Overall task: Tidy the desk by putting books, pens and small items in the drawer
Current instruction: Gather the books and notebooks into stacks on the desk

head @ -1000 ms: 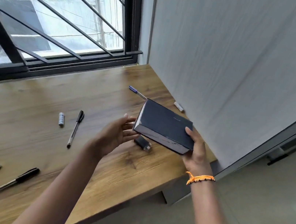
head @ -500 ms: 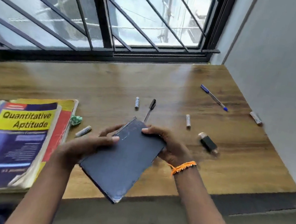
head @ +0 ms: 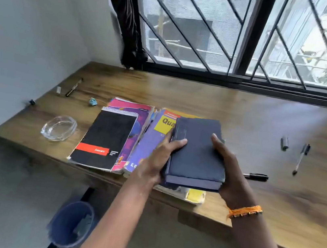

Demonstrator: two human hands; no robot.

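Dark blue book (head: 196,154) gripped on both sides by left hand (head: 158,159) and right hand (head: 229,172), fingers curled round its edges, held over purple book (head: 149,143) on wooden desk (head: 244,114), 2 pens (head: 301,158) lying right.

Person's forearms and hands, head view: bare, one wrist ornament.

Left hand (head: 163,155): bare, nothing worn on the fingers or wrist that shows; the forearm is uncovered along its whole visible length, with no sleeve edge in the frame. Right hand (head: 228,171): bare, its forearm likewise uncovered to the frame's lower edge. Wristband (head: 245,211): a single orange band of thread or cord round the right wrist, narrow, with a row of small darker, bead-like pieces along its lower edge and a short loose tuft of orange at the inner side. Whether the pieces are beads or knots cannot be made out.
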